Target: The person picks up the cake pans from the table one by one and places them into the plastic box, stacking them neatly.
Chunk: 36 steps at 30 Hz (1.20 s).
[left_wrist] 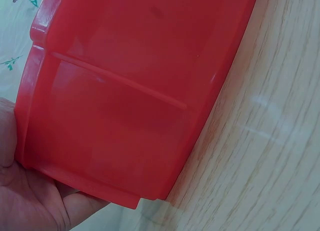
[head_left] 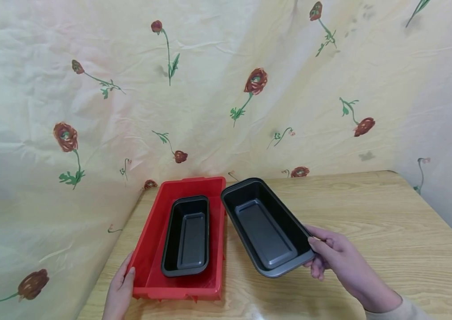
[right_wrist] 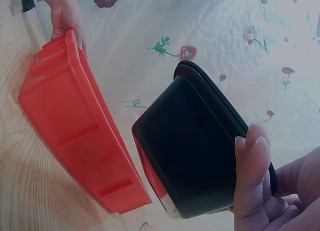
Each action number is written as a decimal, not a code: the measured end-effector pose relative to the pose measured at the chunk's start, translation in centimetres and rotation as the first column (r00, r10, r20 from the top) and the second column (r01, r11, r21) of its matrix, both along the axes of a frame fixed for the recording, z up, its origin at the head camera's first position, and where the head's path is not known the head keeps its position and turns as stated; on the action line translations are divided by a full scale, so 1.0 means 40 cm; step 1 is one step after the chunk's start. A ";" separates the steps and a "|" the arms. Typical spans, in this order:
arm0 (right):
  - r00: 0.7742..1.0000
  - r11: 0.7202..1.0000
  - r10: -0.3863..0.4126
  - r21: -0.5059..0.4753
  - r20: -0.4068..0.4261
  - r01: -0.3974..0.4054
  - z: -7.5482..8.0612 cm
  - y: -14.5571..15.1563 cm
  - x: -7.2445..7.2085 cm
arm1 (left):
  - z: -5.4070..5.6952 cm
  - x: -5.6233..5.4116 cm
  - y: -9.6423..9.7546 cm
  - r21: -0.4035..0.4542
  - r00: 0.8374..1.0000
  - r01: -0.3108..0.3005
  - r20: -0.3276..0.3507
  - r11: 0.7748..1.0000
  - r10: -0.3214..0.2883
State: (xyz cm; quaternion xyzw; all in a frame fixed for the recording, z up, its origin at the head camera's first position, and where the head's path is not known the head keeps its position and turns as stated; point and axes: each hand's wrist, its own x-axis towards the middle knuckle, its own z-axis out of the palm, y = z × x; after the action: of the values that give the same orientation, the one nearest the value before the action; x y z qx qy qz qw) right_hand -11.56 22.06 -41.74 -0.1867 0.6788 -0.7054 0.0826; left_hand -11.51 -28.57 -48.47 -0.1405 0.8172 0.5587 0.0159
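Note:
A dark grey loaf pan (head_left: 266, 226) is held up, tilted, to the right of a red plastic bin (head_left: 139, 275). My right hand (head_left: 340, 260) pinches the pan's near right corner, thumb on the rim and fingers underneath. In the right wrist view the dark outer wall of this pan (right_wrist: 195, 146) faces the camera. A second dark loaf pan (head_left: 194, 240) lies inside the bin, its hollow facing up. My left hand (head_left: 119, 286) grips the bin's near left corner, with the thumb at the rim. The left wrist view shows the bin's red outer wall (left_wrist: 120, 101) close up.
The bin stands on a light wood-grain table (head_left: 370, 213), towards its left side. A pale cloth with printed red flowers (head_left: 210, 98) hangs behind the table and down its left side. The table's right edge slants away at the far right.

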 end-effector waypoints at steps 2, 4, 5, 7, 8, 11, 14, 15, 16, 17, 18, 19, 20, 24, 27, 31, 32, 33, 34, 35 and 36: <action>1.000 1.000 -0.007 0.007 0.011 0.007 0.001 -0.002 0.000 | 0.000 -0.001 0.000 -0.001 1.000 0.001 0.000 1.000 -0.001; 1.000 1.000 -0.011 0.011 0.021 0.011 0.000 -0.004 -0.001 | -0.001 -0.001 -0.001 -0.004 1.000 0.002 -0.002 1.000 -0.002; 1.000 1.000 -0.011 0.010 0.024 0.011 -0.001 -0.005 -0.001 | -0.002 -0.002 -0.001 -0.005 1.000 0.003 -0.003 1.000 -0.003; 1.000 1.000 -0.009 0.006 0.029 0.009 -0.004 -0.005 -0.002 | -0.002 -0.002 -0.002 -0.008 1.000 0.004 -0.004 1.000 -0.004; 1.000 1.000 -0.007 0.003 0.027 0.007 -0.005 -0.006 -0.003 | -0.002 -0.002 -0.002 -0.009 1.000 0.004 -0.005 1.000 -0.004; 1.000 1.000 0.000 -0.005 0.019 0.000 -0.009 -0.008 -0.006 | -0.003 -0.002 -0.003 -0.006 1.000 0.005 -0.009 1.000 -0.005; 1.000 1.000 0.004 -0.011 0.018 -0.003 -0.009 -0.012 -0.008 | -0.003 -0.001 -0.003 -0.004 1.000 0.005 -0.011 1.000 -0.005; 1.000 1.000 0.006 -0.013 0.019 -0.006 -0.008 -0.013 -0.008 | -0.003 -0.001 -0.003 -0.004 1.000 0.004 -0.011 1.000 -0.004; 1.000 1.000 0.006 -0.014 0.026 -0.006 -0.006 -0.015 -0.008 | -0.003 -0.001 -0.003 -0.004 1.000 0.004 -0.010 1.000 -0.004; 0.999 1.000 0.007 -0.015 0.033 -0.006 -0.004 -0.018 -0.008 | -0.003 -0.001 -0.003 -0.003 1.000 0.004 -0.009 1.000 -0.004; 0.999 1.000 0.009 -0.016 0.040 -0.008 -0.001 -0.020 -0.009 | -0.003 -0.001 -0.003 -0.004 1.000 0.003 -0.008 1.000 -0.003; 0.999 1.000 0.013 -0.017 0.040 -0.012 0.000 -0.022 -0.009 | -0.003 -0.001 -0.003 -0.003 1.000 0.004 -0.006 1.000 -0.004; 0.999 1.000 0.013 -0.015 0.044 -0.012 0.003 -0.024 -0.009 | -0.002 -0.001 -0.003 -0.004 1.000 0.003 -0.004 1.000 -0.003; 0.999 1.000 0.019 -0.016 0.044 -0.019 0.010 -0.032 -0.011 | -0.002 -0.002 -0.002 -0.006 1.000 0.005 -0.003 1.000 -0.005; 0.999 0.999 0.026 -0.022 0.037 -0.025 0.010 -0.038 -0.013 | -0.001 -0.001 -0.002 -0.002 1.000 0.006 -0.006 1.000 -0.006; 0.999 0.999 0.032 -0.039 0.037 -0.031 0.007 -0.047 -0.014 | 0.000 0.000 -0.001 0.002 1.000 0.006 -0.009 1.000 -0.006; 0.999 0.999 0.033 -0.045 0.036 -0.032 0.005 -0.049 -0.015 | 0.000 0.001 -0.001 0.002 1.000 0.005 -0.010 1.000 -0.005; 0.999 0.998 0.035 -0.050 0.036 -0.034 0.004 -0.051 -0.015 | 0.000 0.001 -0.001 0.003 1.000 0.005 -0.011 1.000 -0.005; 0.999 0.998 0.039 -0.053 0.034 -0.037 0.003 -0.053 -0.016 | 0.000 0.001 0.000 0.003 1.000 0.005 -0.011 1.000 -0.005; 0.999 0.998 0.043 -0.057 0.031 -0.041 0.002 -0.055 -0.017 | 0.000 0.001 0.000 0.003 1.000 0.005 -0.012 1.000 -0.005; 0.999 0.997 0.047 -0.060 0.027 -0.045 0.001 -0.056 -0.017 | 0.000 0.001 0.000 0.003 1.000 0.004 -0.012 1.000 -0.004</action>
State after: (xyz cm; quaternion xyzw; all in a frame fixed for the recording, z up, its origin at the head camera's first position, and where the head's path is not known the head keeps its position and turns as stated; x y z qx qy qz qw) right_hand -12.25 19.81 -41.72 -0.1946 0.6517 -0.7258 0.1029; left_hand -11.46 -28.56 -48.46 -0.1353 0.8166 0.5609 0.0125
